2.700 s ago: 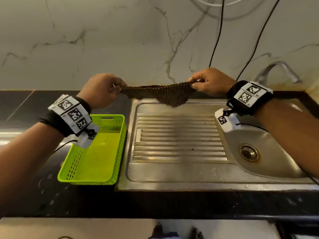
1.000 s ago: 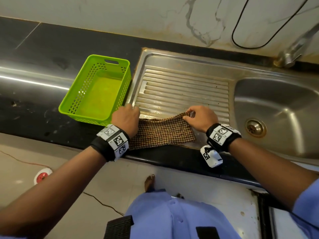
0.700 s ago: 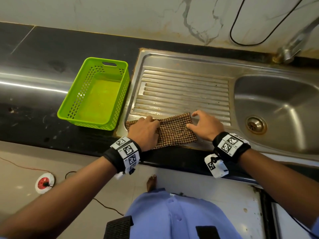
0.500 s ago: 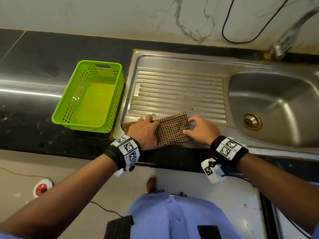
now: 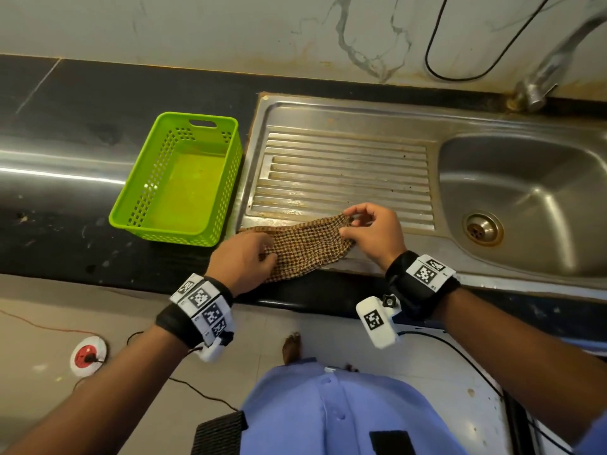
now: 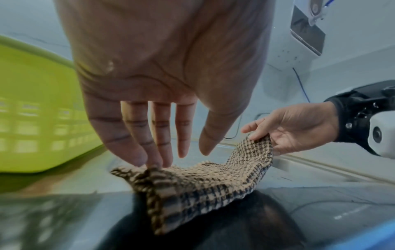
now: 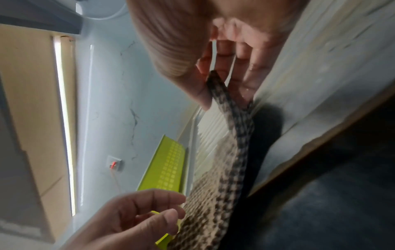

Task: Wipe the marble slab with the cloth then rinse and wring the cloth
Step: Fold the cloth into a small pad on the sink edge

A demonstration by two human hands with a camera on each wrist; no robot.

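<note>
A brown checked cloth [image 5: 305, 251] lies folded on the front lip of the steel sink, partly over the black marble slab [image 5: 82, 224]. My right hand [image 5: 348, 221] pinches the cloth's right corner between thumb and fingers and holds it raised off the steel. The right wrist view shows the cloth [image 7: 233, 135] hanging from that pinch [image 7: 210, 91]. My left hand [image 5: 267, 252] is over the left end. In the left wrist view its fingers [image 6: 149, 159] are straight, with the tips touching the bunched left edge of the cloth [image 6: 203, 182]; the thumb stands apart.
A bright green slotted basket [image 5: 177, 182] stands on the slab just left of the ribbed drainboard [image 5: 345, 165]. The basin [image 5: 525, 198] with its drain lies to the right, under a steel tap [image 5: 538, 80]. A black cable [image 5: 437, 60] loops on the marble wall.
The cloth came down from being stretched in the air to the sink's front lip. Both hands were pressing it flat; now the right hand has pinched and lifted the right corner.
</note>
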